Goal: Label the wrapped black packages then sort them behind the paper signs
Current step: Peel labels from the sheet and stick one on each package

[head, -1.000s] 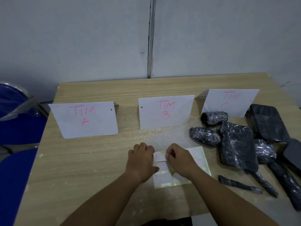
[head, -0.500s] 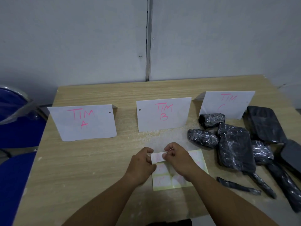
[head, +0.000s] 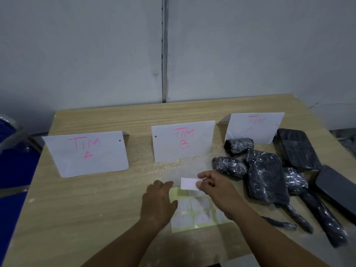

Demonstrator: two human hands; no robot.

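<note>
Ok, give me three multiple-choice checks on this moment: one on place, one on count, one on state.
1. Where do the packages lie?
A. Behind the TIM A sign
B. On the table's right side, near the TIM C sign
C. On the sticker sheet

2. How many signs stand on the table?
A. Two
B. Three
C. Four

3. What is the right hand doing?
A. Pinching a peeled label
B. Resting empty
C. Gripping a package

Answers:
1 B, they cluster by TIM C.
2 B, TIM A, TIM B, TIM C.
3 A, the label is lifted off the sheet.
</note>
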